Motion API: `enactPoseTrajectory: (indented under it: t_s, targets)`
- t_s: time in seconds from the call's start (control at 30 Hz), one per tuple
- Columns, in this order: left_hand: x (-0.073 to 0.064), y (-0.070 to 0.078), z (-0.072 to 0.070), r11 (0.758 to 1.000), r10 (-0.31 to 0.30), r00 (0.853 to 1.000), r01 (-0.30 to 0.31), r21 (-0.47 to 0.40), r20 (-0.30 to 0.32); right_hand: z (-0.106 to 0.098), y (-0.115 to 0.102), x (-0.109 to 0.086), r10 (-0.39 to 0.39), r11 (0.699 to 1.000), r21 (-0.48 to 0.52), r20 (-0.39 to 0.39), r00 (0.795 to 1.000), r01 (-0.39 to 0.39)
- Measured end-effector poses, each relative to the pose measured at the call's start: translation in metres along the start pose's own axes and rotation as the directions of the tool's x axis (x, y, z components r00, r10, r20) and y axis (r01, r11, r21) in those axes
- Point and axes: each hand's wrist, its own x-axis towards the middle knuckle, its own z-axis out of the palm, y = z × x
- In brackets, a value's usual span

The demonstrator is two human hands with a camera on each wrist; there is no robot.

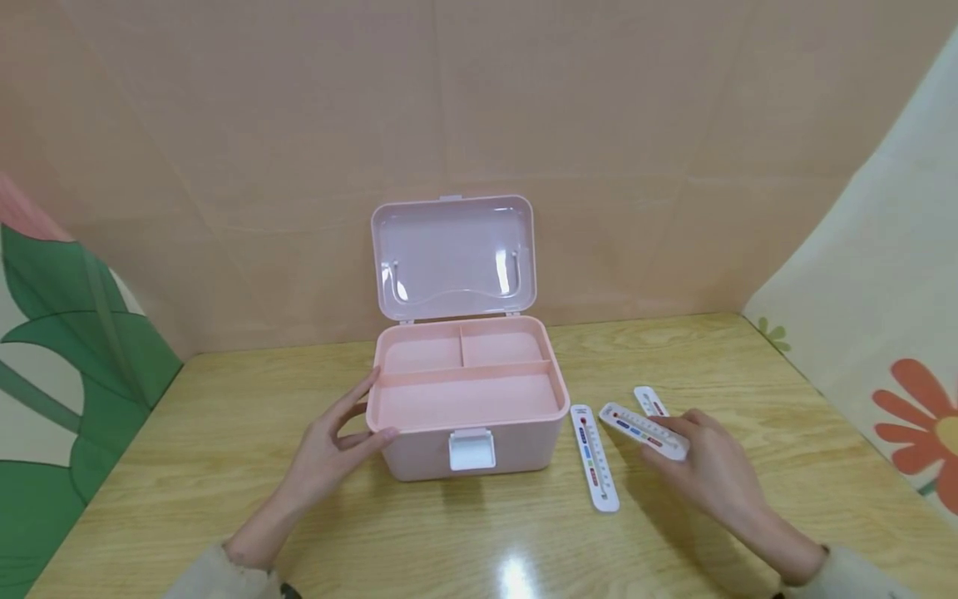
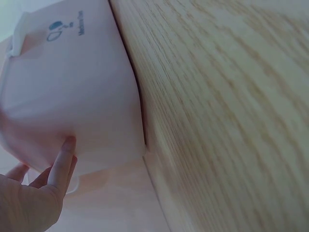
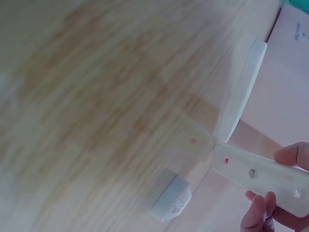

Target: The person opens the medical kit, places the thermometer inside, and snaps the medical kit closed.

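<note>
A pink plastic box stands mid-table with its lid raised at the back, showing a tray in three compartments. My left hand rests against its left side, thumb at the front rim; the left wrist view shows fairly straight fingers touching the box wall. With thumb and fingers, my right hand pinches a white thermometer to the right of the box. In the right wrist view, the held thermometer shows its back, one end near the tabletop. A second thermometer lies beside the box. The third thermometer is partly hidden behind the right hand.
The pale wooden table reaches back to a beige cloth backdrop. The raised lid stands close in front of it. Cloths with leaf and flower prints hang at the left and right sides.
</note>
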Motion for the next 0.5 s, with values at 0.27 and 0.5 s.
enactPoseTrajectory:
  t_s: [0.27, 0.5]
  targets:
    - [-0.0001, 0.0002, 0.0006, 1.0, 0.002, 1.0, -0.002, 0.008, -0.008, -0.0031, 0.0026, 0.005, 0.001, 0.998, 0.06, -0.02, 1.0, 0.0]
    - [0.0001, 0.0008, 0.0009, 1.0, -0.004, 1.0, 0.004, 0.017, -0.013, -0.0077, 0.0047, 0.0098, 0.049, 0.986, 0.158, 0.0, 0.999, -0.049]
